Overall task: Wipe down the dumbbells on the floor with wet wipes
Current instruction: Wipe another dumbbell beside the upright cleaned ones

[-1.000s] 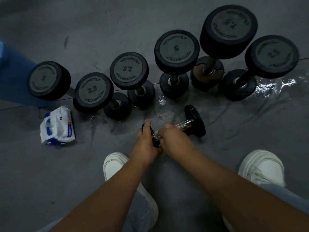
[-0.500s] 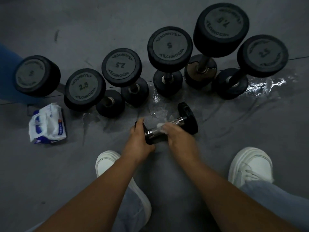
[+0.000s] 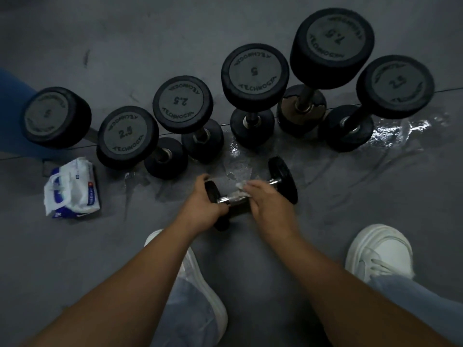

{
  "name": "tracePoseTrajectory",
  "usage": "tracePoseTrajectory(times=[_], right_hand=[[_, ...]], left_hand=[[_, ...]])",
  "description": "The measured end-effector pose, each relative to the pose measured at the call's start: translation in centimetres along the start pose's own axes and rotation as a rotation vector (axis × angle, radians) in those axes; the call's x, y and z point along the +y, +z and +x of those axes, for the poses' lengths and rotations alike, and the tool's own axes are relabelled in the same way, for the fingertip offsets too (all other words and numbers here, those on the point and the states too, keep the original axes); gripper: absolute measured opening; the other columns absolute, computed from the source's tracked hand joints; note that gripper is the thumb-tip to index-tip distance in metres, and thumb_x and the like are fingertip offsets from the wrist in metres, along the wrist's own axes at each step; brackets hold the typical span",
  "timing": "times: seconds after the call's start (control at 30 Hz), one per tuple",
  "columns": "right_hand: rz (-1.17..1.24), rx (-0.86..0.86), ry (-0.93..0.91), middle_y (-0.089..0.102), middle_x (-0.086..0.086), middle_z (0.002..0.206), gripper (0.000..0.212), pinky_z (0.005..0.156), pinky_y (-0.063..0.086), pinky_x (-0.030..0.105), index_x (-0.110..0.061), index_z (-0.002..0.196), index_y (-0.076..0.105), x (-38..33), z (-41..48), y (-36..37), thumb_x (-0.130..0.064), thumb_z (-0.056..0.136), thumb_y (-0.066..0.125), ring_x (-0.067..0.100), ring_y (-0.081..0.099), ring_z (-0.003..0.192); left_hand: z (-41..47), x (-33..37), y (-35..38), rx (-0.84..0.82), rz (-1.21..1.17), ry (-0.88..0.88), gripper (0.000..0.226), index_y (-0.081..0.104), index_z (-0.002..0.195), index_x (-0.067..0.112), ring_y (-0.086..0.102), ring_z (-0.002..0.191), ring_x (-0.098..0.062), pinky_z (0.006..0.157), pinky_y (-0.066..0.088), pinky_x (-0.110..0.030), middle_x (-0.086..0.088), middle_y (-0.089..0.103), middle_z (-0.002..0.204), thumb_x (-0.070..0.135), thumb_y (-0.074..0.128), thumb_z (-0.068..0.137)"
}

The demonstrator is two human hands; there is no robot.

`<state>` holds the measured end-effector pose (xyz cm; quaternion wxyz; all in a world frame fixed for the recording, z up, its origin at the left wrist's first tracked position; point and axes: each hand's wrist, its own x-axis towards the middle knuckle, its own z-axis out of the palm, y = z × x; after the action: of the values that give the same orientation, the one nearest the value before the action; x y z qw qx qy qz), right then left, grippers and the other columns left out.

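A small black dumbbell [image 3: 283, 177] with a chrome handle lies on its side on the grey floor between my feet and the row of weights. My left hand [image 3: 203, 207] grips its near head. My right hand [image 3: 269, 206] is curled over the handle and holds a crumpled white wet wipe [image 3: 240, 188] against the metal. The middle of the handle is hidden under my right hand.
Several black dumbbells stand on end in a row behind, among them a 2.5 [image 3: 127, 134], a 5 [image 3: 254, 76] and a 7.5 [image 3: 332, 46]. A wipes pack [image 3: 71, 189] lies at the left. Wet patches [image 3: 400, 131] shine on the floor. My white shoes [image 3: 380, 249] flank my arms.
My right hand has slid along the handle from the near end toward the middle, baring the chrome beside my left hand. My left hand still holds the near head.
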<state>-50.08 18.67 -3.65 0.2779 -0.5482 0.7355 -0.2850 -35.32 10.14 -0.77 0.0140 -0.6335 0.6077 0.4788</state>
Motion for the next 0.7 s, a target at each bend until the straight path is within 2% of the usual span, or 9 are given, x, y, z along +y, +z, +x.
tracePoseTrajectory(times=[0.1,0.17,0.23,0.3,0.37,0.47,0.5,0.6,0.7], right_hand=[[0.01,0.029,0.05,0.058,-0.002,0.103,0.029,0.069,0.052,0.034,-0.027,0.109,0.065,0.8,0.6,-0.1,-0.008,0.087,0.058,0.022,0.063,0.084],[0.067,0.079,0.109,0.056,0.002,0.104,0.027,0.075,0.053,0.04,-0.022,0.103,0.063,0.7,0.8,0.0,-0.004,0.086,0.054,0.024,0.062,0.086],[0.072,0.075,0.156,0.054,0.004,0.109,0.027,0.084,0.051,0.038,-0.016,0.105,0.065,0.4,1.2,0.3,-0.002,0.087,0.051,0.022,0.06,0.09],[-0.018,-0.145,0.096,0.05,0.007,0.114,0.029,0.084,0.048,0.034,-0.012,0.113,0.062,-0.6,1.1,0.7,-0.004,0.089,0.048,0.024,0.057,0.094],[-0.082,-0.316,-0.018,0.051,0.009,0.115,0.03,0.082,0.046,0.033,-0.01,0.116,0.061,-0.8,1.0,0.8,-0.005,0.092,0.046,0.028,0.055,0.099],[-0.04,-0.039,0.144,0.057,0.011,0.106,0.019,0.079,0.047,0.034,-0.012,0.105,0.066,-0.6,1.9,0.7,-0.009,0.092,0.051,0.029,0.058,0.093],[-0.038,-0.035,0.157,0.057,0.012,0.103,0.018,0.078,0.048,0.036,-0.013,0.103,0.065,-1.2,2.1,0.9,-0.01,0.092,0.052,0.031,0.059,0.091],[-0.119,-0.232,0.039,0.057,0.01,0.101,0.021,0.077,0.05,0.038,-0.018,0.105,0.063,-2.4,2.3,1.1,-0.014,0.091,0.049,0.032,0.06,0.09],[-0.103,-0.104,0.134,0.058,0.01,0.102,0.016,0.074,0.047,0.035,-0.016,0.103,0.062,-2.1,3.5,0.7,-0.013,0.091,0.052,0.03,0.06,0.089]], left_hand=[[-0.5,-0.5,0.6,0.056,-0.07,-0.004,0.086,0.024,0.148,0.023,0.058,0.097,-0.021,0.079,0.042,-0.023,-0.009,0.06,0.117,0.009,0.074,0.078],[-1.1,-0.7,1.5,0.182,-0.057,0.031,0.084,0.025,0.148,0.024,0.06,0.104,-0.026,0.083,0.044,-0.025,-0.01,0.061,0.122,0.016,0.074,0.08],[-1.6,-0.7,2.5,0.203,0.011,0.098,0.095,0.019,0.152,0.023,0.053,0.122,-0.026,0.095,0.04,-0.025,-0.009,0.049,0.14,0.021,0.078,0.078],[-2.0,-0.8,3.0,0.149,0.085,0.146,0.111,0.01,0.156,0.023,0.042,0.134,-0.024,0.105,0.038,-0.03,-0.006,0.026,0.156,0.017,0.083,0.073],[-2.0,-0.9,2.8,0.096,0.153,0.155,0.115,0.005,0.157,0.026,0.046,0.131,-0.03,0.103,0.043,-0.036,-0.005,0.015,0.159,0.01,0.08,0.071],[-2.0,-1.1,2.3,0.061,0.212,0.13,0.115,0.004,0.156,0.028,0.052,0.124,-0.033,0.099,0.048,-0.041,-0.002,0.009,0.16,0.006,0.078,0.07],[-2.0,-1.0,2.3,0.062,0.215,0.129,0.114,0.005,0.156,0.029,0.052,0.124,-0.033,0.098,0.048,-0.04,-0.002,0.01,0.16,0.007,0.078,0.071],[-1.7,-0.9,2.2,0.054,0.201,0.132,0.11,0.008,0.156,0.028,0.054,0.121,-0.033,0.095,0.049,-0.038,-0.004,0.014,0.158,0.007,0.075,0.071],[-1.5,-0.9,1.8,0.051,0.203,0.124,0.108,0.009,0.155,0.028,0.054,0.12,-0.032,0.095,0.048,-0.036,-0.006,0.018,0.156,0.005,0.073,0.071]])
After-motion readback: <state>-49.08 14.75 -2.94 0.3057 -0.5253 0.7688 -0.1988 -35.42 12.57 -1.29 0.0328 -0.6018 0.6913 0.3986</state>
